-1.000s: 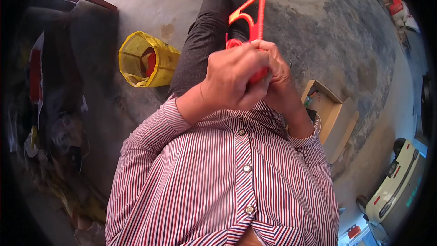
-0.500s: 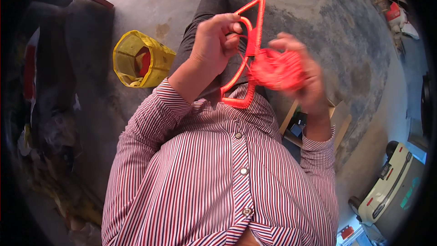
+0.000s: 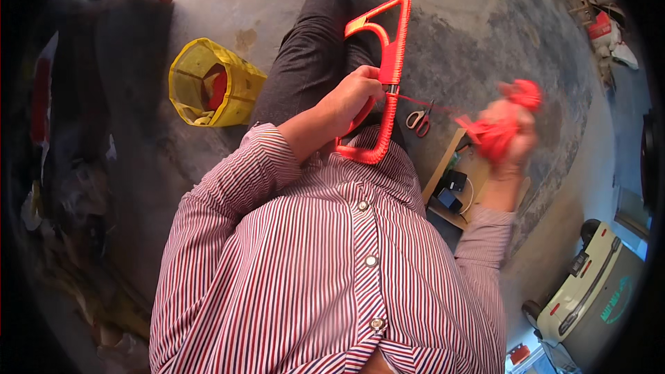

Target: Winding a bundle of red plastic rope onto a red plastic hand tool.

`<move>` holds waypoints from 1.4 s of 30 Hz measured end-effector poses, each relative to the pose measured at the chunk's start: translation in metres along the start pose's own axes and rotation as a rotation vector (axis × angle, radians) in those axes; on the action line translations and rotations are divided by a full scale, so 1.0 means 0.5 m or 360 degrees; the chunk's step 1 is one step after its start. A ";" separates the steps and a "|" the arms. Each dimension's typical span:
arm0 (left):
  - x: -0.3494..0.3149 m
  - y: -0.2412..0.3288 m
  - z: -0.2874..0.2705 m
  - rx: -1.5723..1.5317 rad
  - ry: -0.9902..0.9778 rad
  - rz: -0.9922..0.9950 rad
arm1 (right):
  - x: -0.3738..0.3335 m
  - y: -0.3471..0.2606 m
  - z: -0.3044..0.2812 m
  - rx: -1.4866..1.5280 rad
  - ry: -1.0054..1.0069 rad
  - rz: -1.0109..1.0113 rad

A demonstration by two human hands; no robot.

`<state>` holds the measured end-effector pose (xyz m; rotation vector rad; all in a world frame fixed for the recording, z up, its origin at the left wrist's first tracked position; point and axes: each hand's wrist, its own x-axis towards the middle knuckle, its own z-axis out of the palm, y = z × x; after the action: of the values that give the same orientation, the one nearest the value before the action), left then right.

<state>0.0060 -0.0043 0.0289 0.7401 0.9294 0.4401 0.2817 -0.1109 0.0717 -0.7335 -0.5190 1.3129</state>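
My left hand [image 3: 355, 99] is closed on a red cord-wrapped frame [image 3: 397, 34] that stands over my lap. This frame has an angular outer rim with a curved inner piece. A short dark bare section shows beside my fingers. Off to the right, my right hand [image 3: 516, 142] is blurred, its fingers wrapped round a bundle of red cord [image 3: 493, 135]. From the bundle a thin red strand stretches across to the frame near my left hand. Scissors [image 3: 418, 122] with red and pale handles lie between the frame and my right hand, lower down.
A yellow bin [image 3: 249, 90] with red and yellow material inside stands left of my legs. Below my right hand is a wooden box [image 3: 443, 170] holding dark devices and a white cable. A cream-coloured wheeled vehicle [image 3: 578, 280] stands at the far right; a dark panel [image 3: 131, 48] is at left.
My right hand has swung out to the right with the cord bundle, drawing the strand long. My left hand has slid down the frame toward its middle. The scissors have come into view.
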 end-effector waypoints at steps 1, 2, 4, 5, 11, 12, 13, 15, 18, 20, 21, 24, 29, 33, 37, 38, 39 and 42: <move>-0.002 -0.003 0.001 0.0005 0.0016 0.0001 | -0.008 0.048 0.060 -0.0360 0.0075 0.0124; 0.002 -0.004 0.012 -0.0009 -0.0034 -0.0019 | -0.017 0.083 0.056 -0.0475 -0.0124 0.0241; 0.001 -0.003 0.012 -0.0008 -0.0031 -0.0013 | -0.023 0.152 0.074 -0.0585 -0.0105 0.0614; -0.002 -0.003 0.015 -0.0002 -0.0016 -0.0023 | -0.018 0.162 0.081 -0.0574 -0.0102 0.0604; 0.015 -0.021 0.013 -0.0438 -0.0060 -0.0138 | 0.019 0.123 0.105 -0.0676 0.0029 0.0471; 0.025 -0.028 0.006 -0.0452 -0.0094 -0.0159 | 0.016 0.121 0.100 -0.0780 -0.0054 0.0489; 0.035 -0.037 -0.010 -0.0459 -0.0093 -0.0158 | 0.006 0.117 0.100 -0.0785 -0.0056 0.0494; 0.050 -0.051 -0.045 -0.0502 -0.0618 -0.0063 | -0.020 0.113 0.102 -0.0990 -0.0075 0.0465; 0.037 -0.046 -0.029 -0.0521 -0.0559 -0.0058 | -0.046 0.124 0.069 -0.0838 0.0045 0.0478; 0.007 -0.019 -0.009 -0.0413 -0.0363 -0.0096 | -0.040 0.132 0.036 -0.0843 0.0237 0.0478; -0.002 -0.010 -0.004 -0.0308 -0.0164 -0.0124 | -0.041 0.128 0.025 -0.0837 0.0245 0.0473; 0.010 -0.039 -0.027 0.0639 0.0272 0.0861 | -0.035 0.089 0.061 -0.0572 0.0265 0.0182; -0.118 0.051 0.083 0.1478 -0.0467 0.1565 | -0.035 0.119 0.212 -0.1060 -0.0242 -0.0497; -0.136 0.069 0.089 0.0467 -0.0663 0.1005 | -0.050 0.151 0.205 -0.0672 -0.0406 -0.0159; -0.161 0.164 0.042 -0.0467 -0.0378 0.0782 | -0.071 0.153 0.190 -0.0441 -0.0517 0.0253; -0.160 0.179 0.029 -0.0464 -0.0388 0.0776 | -0.075 0.160 0.187 -0.0348 -0.0505 0.0242; -0.159 0.193 0.013 -0.0587 -0.0312 0.0835 | -0.077 0.150 0.172 -0.0348 -0.0496 0.0235; -0.138 0.218 -0.090 -0.0796 -0.0085 0.1100 | -0.076 0.117 0.159 -0.0054 -0.0628 0.0296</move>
<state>-0.0724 0.0427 0.1305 0.5881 0.4544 1.2051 0.1781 -0.1280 0.0849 -0.5602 -0.8051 1.6391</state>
